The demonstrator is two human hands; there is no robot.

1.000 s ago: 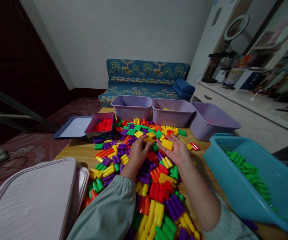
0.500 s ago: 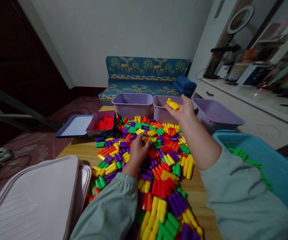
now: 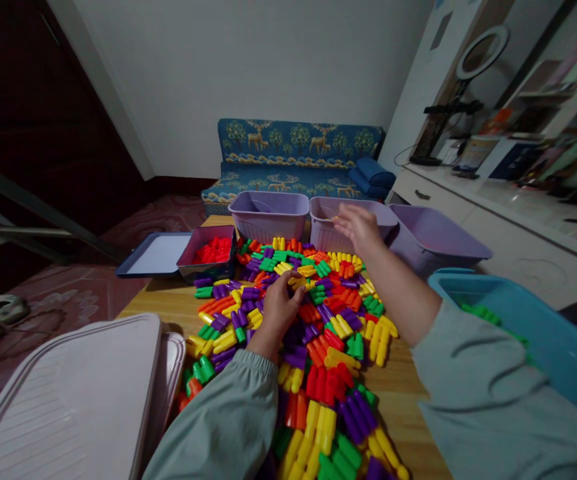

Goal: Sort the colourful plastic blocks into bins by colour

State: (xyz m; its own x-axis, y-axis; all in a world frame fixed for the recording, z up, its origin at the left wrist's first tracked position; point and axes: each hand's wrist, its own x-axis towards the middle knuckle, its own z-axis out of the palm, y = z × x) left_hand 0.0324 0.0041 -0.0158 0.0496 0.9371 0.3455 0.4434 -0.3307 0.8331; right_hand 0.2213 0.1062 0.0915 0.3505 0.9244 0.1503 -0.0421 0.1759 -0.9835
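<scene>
My left hand reaches into a pile of bullet-shaped plastic building pieces in yellow, purple, green, orange and red. Its thumb and fingers close round a yellow building piece. At the near rim of the middle purple bin, my right hand is tilted with its fingers stretched out, slightly blurred. No piece shows in that hand now. The inside of this bin is partly hidden by the hand.
Left of it stands another purple bin, to the right a third purple bin. A blue tub holds green pieces. A dark box contains red pieces beside its lid. Pale lids lie at the near left.
My right hand has turned over and dipped toward the middle purple bin; the yellow pieces on its palm are gone from view. My left hand stays almost where it was.
</scene>
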